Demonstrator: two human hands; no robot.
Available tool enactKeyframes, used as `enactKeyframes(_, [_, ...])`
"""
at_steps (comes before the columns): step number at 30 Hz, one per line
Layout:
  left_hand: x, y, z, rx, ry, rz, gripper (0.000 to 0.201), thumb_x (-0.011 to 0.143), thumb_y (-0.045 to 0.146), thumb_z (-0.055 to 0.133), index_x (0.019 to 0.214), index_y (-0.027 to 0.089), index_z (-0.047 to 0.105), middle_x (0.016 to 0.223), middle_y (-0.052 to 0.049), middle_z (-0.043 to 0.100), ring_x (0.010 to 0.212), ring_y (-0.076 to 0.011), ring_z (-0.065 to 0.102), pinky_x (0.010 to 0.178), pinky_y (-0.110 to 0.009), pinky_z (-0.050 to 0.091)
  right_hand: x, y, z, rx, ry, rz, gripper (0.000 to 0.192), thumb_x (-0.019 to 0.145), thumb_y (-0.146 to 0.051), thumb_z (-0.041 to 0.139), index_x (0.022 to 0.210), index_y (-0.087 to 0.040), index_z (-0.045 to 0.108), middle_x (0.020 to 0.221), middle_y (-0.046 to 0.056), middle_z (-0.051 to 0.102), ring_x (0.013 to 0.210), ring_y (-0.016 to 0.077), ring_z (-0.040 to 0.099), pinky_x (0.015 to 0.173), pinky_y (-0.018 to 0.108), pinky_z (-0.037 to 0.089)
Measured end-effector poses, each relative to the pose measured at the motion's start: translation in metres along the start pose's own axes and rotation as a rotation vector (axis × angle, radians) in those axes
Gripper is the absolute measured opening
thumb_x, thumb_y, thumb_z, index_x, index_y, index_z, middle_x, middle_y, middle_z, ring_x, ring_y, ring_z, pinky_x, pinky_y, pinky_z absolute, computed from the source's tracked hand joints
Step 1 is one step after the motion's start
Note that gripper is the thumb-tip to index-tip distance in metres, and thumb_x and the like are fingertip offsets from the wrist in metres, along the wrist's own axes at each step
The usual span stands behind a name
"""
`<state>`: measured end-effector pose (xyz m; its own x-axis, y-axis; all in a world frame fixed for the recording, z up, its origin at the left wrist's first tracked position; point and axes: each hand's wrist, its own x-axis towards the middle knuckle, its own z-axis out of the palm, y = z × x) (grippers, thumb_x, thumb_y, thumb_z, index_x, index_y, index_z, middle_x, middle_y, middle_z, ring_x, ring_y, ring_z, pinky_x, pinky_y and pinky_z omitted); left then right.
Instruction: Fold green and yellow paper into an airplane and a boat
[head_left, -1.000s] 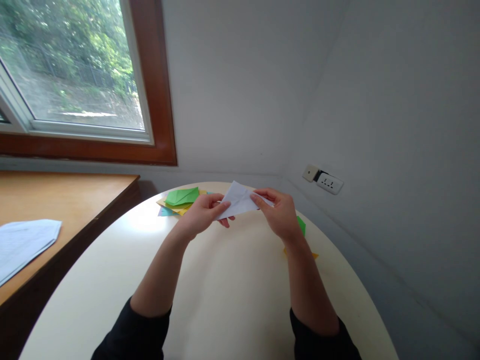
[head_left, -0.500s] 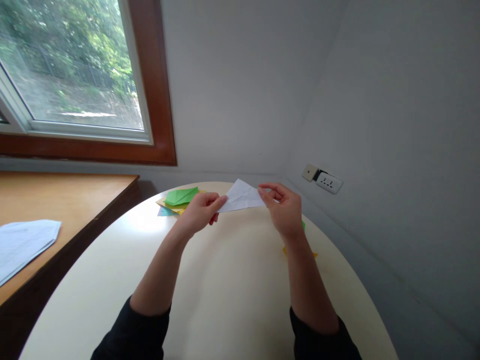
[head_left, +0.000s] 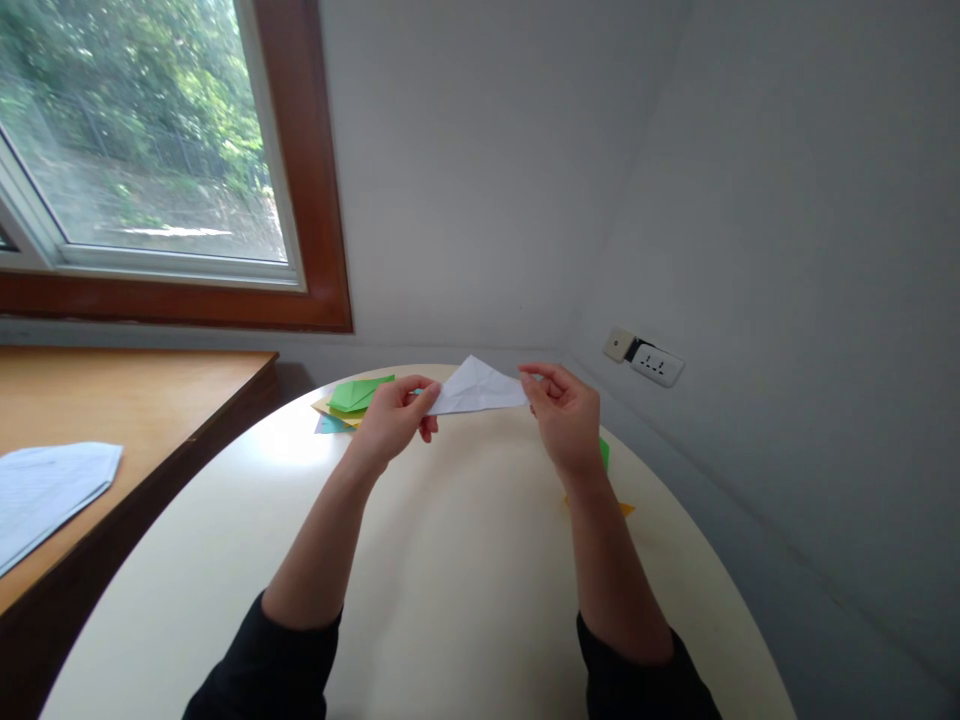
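Observation:
A white sheet of folded paper (head_left: 478, 388), roughly triangular with its peak pointing up and away, is stretched between my two hands above the far part of the table. Creases run across its face. My left hand (head_left: 396, 412) pinches the left corner between thumb and fingers. At the opposite corner, my right hand (head_left: 562, 410) grips the paper with thumb and forefinger. Just behind my left hand lies a pile of coloured papers, with a green folded paper (head_left: 356, 395) on top.
Partly covered by my right forearm are an orange paper (head_left: 627, 509) and a green piece (head_left: 604, 453) on the round white table (head_left: 465, 580). White sheets (head_left: 56, 490) lie on a wooden desk (head_left: 150, 385) at left. A power strip (head_left: 657, 364) is on the right wall.
The white paper has shifted slightly left and up, and its lower edge looks straighter. My hands have moved a little farther apart, still gripping both corners.

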<state>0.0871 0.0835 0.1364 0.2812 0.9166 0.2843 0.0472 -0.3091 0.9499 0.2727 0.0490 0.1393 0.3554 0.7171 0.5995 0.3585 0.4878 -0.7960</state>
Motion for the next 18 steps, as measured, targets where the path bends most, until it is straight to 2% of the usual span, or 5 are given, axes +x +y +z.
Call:
enactKeyframes(5, [-0.002,0.0034,0.0022,-0.078,-0.001,-0.024,0.047,0.074,0.04,0.06,0.111,0.014,0.052,0.054,0.002,0.06,0.05,-0.013,0.059,0.056,-0.026,0.048,0.0,0.0012,0.0008,-0.017,0.007,-0.003,0.02,0.074,-0.034,0.057,0.081,-0.017,0.065,0.047,-0.009,0.033,0.044,0.0069,0.032,0.043,0.021,0.026])
enactKeyframes(10, [-0.0045,0.0073,0.006,-0.163,-0.09,0.0,0.053,0.075,0.035,0.06,0.123,0.019,0.043,0.067,0.002,0.061,0.057,-0.0129,0.061,0.063,-0.029,0.052,0.0006,0.0046,0.0004,-0.045,0.018,-0.021,0.02,0.075,-0.033,0.056,0.083,-0.016,0.064,0.047,-0.008,0.035,0.044,0.007,0.033,0.042,0.021,0.026])
enactKeyframes(13, [-0.0044,0.0081,0.0083,-0.163,-0.109,0.032,0.043,0.074,0.029,0.059,0.115,0.02,0.05,0.067,0.003,0.059,0.058,-0.0118,0.06,0.062,-0.027,0.051,0.0007,0.0057,0.0,-0.085,0.005,-0.038,0.021,0.076,-0.032,0.055,0.084,-0.016,0.065,0.048,-0.008,0.037,0.044,0.0074,0.034,0.043,0.021,0.027])
enactKeyframes(16, [-0.0032,0.0079,0.0089,-0.114,-0.096,0.044,0.019,0.073,0.027,0.058,0.089,0.018,0.06,0.068,0.002,0.06,0.057,-0.0111,0.059,0.058,-0.025,0.049,0.0005,0.0041,-0.0009,-0.139,-0.002,-0.075,0.021,0.077,-0.033,0.055,0.085,-0.016,0.065,0.052,-0.006,0.045,0.05,0.0094,0.042,0.05,0.023,0.035])
enactKeyframes(18, [-0.0023,0.0072,0.0085,-0.077,-0.069,0.039,0.01,0.071,0.026,0.058,0.074,0.017,0.062,0.066,0.001,0.06,0.056,-0.0109,0.057,0.056,-0.024,0.047,-0.0001,0.0014,-0.0018,-0.183,-0.015,-0.137,0.02,0.078,-0.032,0.056,0.087,-0.018,0.065,0.062,-0.002,0.055,0.06,0.0121,0.051,0.061,0.026,0.041])
